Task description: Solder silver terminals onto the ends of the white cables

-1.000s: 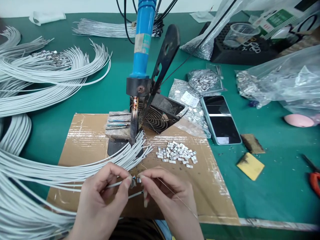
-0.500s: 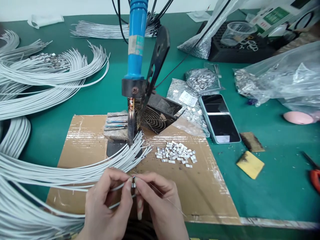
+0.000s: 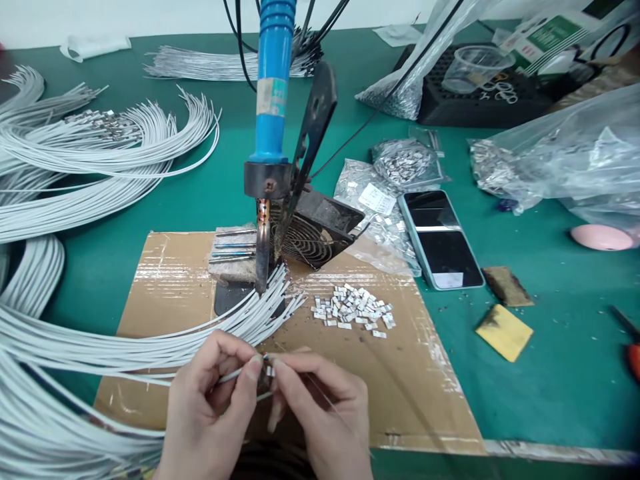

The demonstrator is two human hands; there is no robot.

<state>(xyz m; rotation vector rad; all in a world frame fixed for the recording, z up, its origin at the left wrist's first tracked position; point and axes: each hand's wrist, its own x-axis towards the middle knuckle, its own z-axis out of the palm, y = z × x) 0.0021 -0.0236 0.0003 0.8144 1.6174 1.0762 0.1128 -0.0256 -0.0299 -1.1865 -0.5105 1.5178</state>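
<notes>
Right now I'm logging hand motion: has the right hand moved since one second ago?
Yes. Judged against the pile of small silvery pieces on the cardboard, the right hand has shifted slightly left, closer to the left hand.

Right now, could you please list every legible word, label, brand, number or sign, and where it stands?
No text is legible.
Sticker on the blue handle: too blurred.
White label on the clear bag: too small.
Green-and-white packaging: print too blurred.
</notes>
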